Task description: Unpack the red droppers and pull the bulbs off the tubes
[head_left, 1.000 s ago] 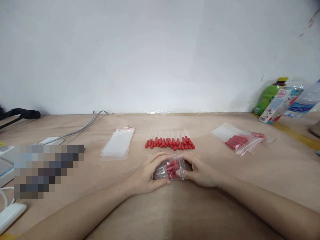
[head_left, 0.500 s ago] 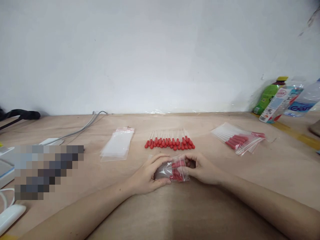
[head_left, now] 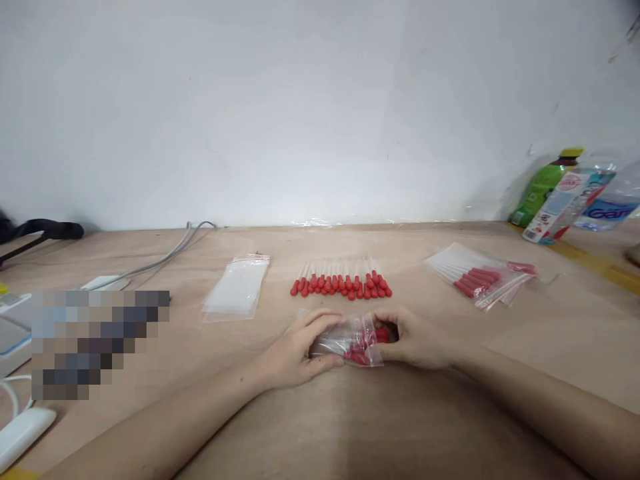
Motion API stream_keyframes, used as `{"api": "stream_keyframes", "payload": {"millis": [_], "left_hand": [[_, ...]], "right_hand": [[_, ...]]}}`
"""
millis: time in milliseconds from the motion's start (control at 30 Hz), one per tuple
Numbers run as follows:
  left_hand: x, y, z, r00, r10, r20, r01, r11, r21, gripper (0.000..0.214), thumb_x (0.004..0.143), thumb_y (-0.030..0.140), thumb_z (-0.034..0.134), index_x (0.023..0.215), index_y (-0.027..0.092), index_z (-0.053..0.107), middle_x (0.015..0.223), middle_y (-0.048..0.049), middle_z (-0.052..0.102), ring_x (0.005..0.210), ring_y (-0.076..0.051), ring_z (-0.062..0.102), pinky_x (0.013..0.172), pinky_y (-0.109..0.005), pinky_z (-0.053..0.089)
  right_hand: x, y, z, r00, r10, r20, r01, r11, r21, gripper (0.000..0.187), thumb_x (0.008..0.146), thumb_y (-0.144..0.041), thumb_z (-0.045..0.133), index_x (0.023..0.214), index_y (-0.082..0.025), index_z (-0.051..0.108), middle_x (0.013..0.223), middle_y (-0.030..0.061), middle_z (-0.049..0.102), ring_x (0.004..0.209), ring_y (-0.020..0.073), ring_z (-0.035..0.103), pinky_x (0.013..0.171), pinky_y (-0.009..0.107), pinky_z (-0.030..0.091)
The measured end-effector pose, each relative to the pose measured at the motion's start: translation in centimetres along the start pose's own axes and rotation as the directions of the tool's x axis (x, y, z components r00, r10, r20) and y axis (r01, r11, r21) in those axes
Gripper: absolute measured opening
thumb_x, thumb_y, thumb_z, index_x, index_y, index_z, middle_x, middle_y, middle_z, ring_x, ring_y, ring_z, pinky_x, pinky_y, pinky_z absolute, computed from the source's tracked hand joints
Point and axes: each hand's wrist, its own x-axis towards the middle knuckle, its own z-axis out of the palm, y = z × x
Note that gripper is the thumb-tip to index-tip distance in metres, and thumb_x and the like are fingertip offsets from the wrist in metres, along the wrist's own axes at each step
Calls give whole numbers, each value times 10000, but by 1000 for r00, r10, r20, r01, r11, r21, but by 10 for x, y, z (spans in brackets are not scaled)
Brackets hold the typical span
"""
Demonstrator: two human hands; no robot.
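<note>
Both hands are at a clear zip bag [head_left: 333, 341] low over the table in front of me. My left hand [head_left: 295, 350] is closed around its left part, thumb below and fingers above. Inside, several droppers with red rubber bulbs [head_left: 356, 353] show through the plastic. My right hand [head_left: 413, 340] pinches at the bag's right, open-looking end, where a dropper's red bulb [head_left: 383, 335] shows between thumb and fingers. Just beyond lies a row of loose glass droppers [head_left: 345, 285], red bulbs toward me.
To the left lies a stack of flat zip bags [head_left: 235, 290]. Filled bags of droppers [head_left: 480, 280] overlap at the right. A green bottle [head_left: 545, 190], a carton [head_left: 567, 203] and a clear bottle [head_left: 607, 210] stand back right. A grey cable [head_left: 165, 257] runs at the left.
My right hand has shifted slightly right, and a red bulb now shows between its fingers at the bag's end. My left hand stays on the bag. The view has moved a little.
</note>
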Motion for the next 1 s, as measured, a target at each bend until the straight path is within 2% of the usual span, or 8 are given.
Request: {"api": "stream_keyframes", "payload": {"millis": [233,433,533,600,667,733,867,1000], "left_hand": [[0,0,-1,1000,-6,2,6,1000,2,499,795,346,570,1250,220,409,1230,-93,470,1137,-219,446,976,-376,369],[-1,-2,0,1000,-9,3,9,1000,9,510,789,349,580,1248,217,402,1239,-91,460,1147,-211,437,980,-367,366],[-1,-3,1,1000,-5,3,5,1000,4,521,784,333,587,1253,217,393,1241,-91,459,1146,-208,437,980,-367,367],[-1,-4,1,1000,-2,2,2,1000,-1,523,782,328,589,1254,218,391,1242,-93,458,1143,-211,441,976,-372,370],[-1,-4,1,1000,-5,5,5,1000,-3,525,778,323,594,1252,221,392,1243,-93,458,1140,-213,444,973,-374,372],[0,-3,0,1000,-12,9,12,1000,-3,526,774,317,599,1249,222,394,1242,-90,459,1142,-213,443,975,-375,370],[-1,-2,0,1000,-14,8,14,1000,-5,515,777,328,592,1245,224,402,1236,-89,465,1135,-219,449,970,-380,373],[0,-1,0,1000,-14,1,14,1000,-10,511,778,336,591,1242,226,409,1236,-88,464,1128,-221,452,964,-380,376]], "right_hand": [[-7,-13,-30,989,145,-17,-145,989,-12,345,631,-309,690,907,-172,534,711,-12,617,645,109,567,585,233,442],[-20,-25,-87,976,79,-203,-104,988,-116,302,661,-360,668,876,-164,587,711,15,626,589,91,526,554,226,427],[-24,-22,-109,860,-15,-510,-82,982,-167,302,653,-382,657,863,-178,582,706,29,628,608,122,554,545,249,445],[-20,-13,-115,702,-168,-692,-50,958,-284,295,645,-373,657,861,-188,578,738,36,630,638,141,573,571,271,464],[-13,1,-113,547,-372,-750,-56,878,-476,270,671,-346,631,887,-191,578,770,43,627,660,154,581,612,299,480],[-3,17,-104,492,-566,-661,-60,735,-675,205,726,-296,574,900,-187,578,809,52,617,688,158,585,654,314,488],[10,44,-86,587,-719,-373,-25,444,-896,187,815,-204,446,949,-193,575,894,72,591,825,183,575,755,331,479],[14,58,-84,711,-646,-276,-28,366,-930,306,813,-157,409,1087,-213,534,1013,80,579,917,205,564,785,352,481]]}}
